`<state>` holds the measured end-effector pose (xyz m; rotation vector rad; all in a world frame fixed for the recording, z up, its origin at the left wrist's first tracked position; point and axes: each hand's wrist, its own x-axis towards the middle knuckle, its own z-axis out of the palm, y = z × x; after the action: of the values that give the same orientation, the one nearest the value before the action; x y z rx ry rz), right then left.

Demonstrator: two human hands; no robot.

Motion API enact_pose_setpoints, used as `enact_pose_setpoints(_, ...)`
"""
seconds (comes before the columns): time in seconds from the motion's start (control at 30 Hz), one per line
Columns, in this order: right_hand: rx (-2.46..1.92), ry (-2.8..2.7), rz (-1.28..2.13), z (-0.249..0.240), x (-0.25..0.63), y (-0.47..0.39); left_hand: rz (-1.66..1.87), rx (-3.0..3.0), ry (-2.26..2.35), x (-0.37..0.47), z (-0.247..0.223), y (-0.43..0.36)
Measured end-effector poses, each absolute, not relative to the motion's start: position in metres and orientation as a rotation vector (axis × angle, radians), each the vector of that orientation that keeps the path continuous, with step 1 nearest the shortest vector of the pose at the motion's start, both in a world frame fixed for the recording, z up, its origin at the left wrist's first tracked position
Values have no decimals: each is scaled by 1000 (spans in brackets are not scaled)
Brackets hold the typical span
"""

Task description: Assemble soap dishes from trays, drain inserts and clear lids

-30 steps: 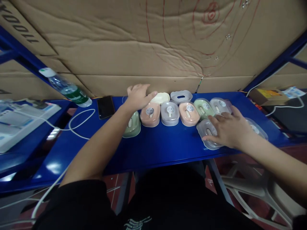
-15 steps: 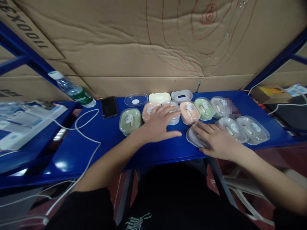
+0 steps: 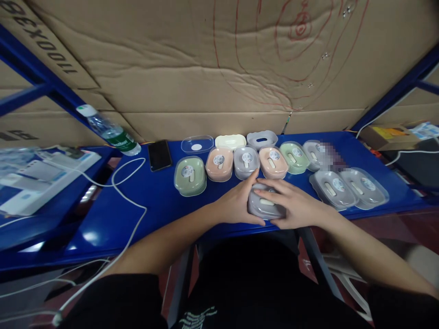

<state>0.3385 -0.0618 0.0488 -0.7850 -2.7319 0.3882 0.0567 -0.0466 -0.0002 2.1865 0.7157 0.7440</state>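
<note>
Near the table's front edge, a grey soap box (image 3: 262, 208) with a clear lid sits between my two hands. My left hand (image 3: 236, 201) wraps its left side, thumb at the front edge and fingers at the back. My right hand (image 3: 298, 203) grips it from the right, with fingers lying over the lid. Just behind stands a row of lidded soap boxes: a green one (image 3: 190, 176), a pink one (image 3: 219, 163), a grey one (image 3: 247, 161), another pink one (image 3: 273, 162) and another green one (image 3: 294, 156).
At the back lie a clear lid (image 3: 197, 144), a cream soap dish (image 3: 230, 141) and a grey slotted dish (image 3: 262, 139). More grey boxes (image 3: 333, 189) stand right. A phone (image 3: 159, 155), a bottle (image 3: 115, 135) and a white cable (image 3: 144, 208) lie left. Cardboard (image 3: 171, 87) walls the back.
My left hand has come down from over the row onto the grey soap box's left side. The box and my right hand have shifted left, toward my left hand.
</note>
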Motion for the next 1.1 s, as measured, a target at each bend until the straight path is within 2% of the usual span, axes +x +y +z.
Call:
enact_pose_setpoints(0.3,-741,-2510,487,45,346,-51,780,2056,710,62,-11,-43)
enact_pose_setpoints(0.53,-1152,-2375,279,108,337,-21,758,2077,698,69,-10,-40)
enact_pose_setpoints(0.67,-1138,-2498,320,151,291,36,710,2108,714,70,-8,-39)
enact_pose_setpoints(0.8,-1020,-2529,322,169,215,111,690,2114,703,71,-5,-37)
enact_pose_setpoints(0.93,-937,-2559,260,155,135,170,654,2121,694,73,-2,-38)
enact_pose_setpoints(1.1,-1025,-2678,187,124,70,200,599,2176,649,75,0,-37)
